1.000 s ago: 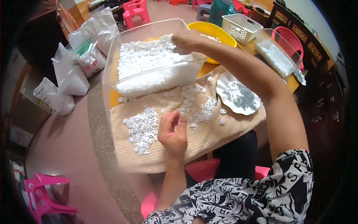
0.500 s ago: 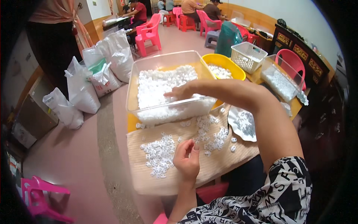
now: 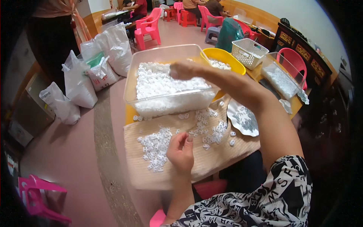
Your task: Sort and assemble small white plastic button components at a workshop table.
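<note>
My left hand (image 3: 180,151) is closed above the tan towel (image 3: 181,174), thumb against the curled fingers; anything inside them is hidden. Beside it lies a pile of small white plastic pieces with dark holes (image 3: 154,145), and a second scatter of such pieces (image 3: 208,123) is to the right. My right hand (image 3: 184,70) reaches over a clear plastic tub (image 3: 172,99) heaped with small white pieces (image 3: 155,81). Motion blurs its fingers, so their grip does not show. A white scalloped plate (image 3: 251,130) holding small grey parts is under my right forearm.
Behind the tub stand a yellow basin (image 3: 238,64), a white basket (image 3: 245,56) and another clear bin (image 3: 281,81). White sacks (image 3: 77,81) line the floor at left. A pink plastic stool (image 3: 39,195) is at lower left. People sit at tables in the far background.
My right hand has lifted and moved toward the far side of the tub, its flat shape now bunched. My left hand keeps its pose; the whole view has shifted slightly.
</note>
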A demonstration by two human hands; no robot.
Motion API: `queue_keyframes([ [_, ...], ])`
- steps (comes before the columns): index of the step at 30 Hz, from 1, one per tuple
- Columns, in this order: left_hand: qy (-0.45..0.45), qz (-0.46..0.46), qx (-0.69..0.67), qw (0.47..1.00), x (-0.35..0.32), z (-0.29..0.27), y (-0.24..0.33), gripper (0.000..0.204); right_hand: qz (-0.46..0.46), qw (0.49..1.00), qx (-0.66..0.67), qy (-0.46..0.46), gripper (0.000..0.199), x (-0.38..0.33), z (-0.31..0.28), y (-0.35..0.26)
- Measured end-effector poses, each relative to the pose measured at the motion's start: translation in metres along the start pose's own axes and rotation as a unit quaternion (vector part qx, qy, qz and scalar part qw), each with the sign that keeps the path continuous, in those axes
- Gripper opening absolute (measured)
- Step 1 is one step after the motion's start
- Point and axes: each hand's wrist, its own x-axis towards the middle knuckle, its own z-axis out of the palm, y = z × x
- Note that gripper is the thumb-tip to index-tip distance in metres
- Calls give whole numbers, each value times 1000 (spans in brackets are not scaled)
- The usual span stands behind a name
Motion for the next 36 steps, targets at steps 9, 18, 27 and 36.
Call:
queue_keyframes([
  [9, 55, -25, 69, 996, 13, -6, -11, 15, -92, 959, 21, 267, 23, -86, -82, -90],
  [18, 11, -43, 15, 999, 6, 3, -14, 18, 81, 996, -37, 24, 23, -171, 32, -136],
  [27, -8, -54, 49, 997, 5, 0, -20, 17, 177, 919, 324, 137, 20, -187, 54, -121],
  [36, -86, -23, 135, 987, 4, 7, -24, 14, 90, 947, 169, 256, 49, -191, 58, -115],
])
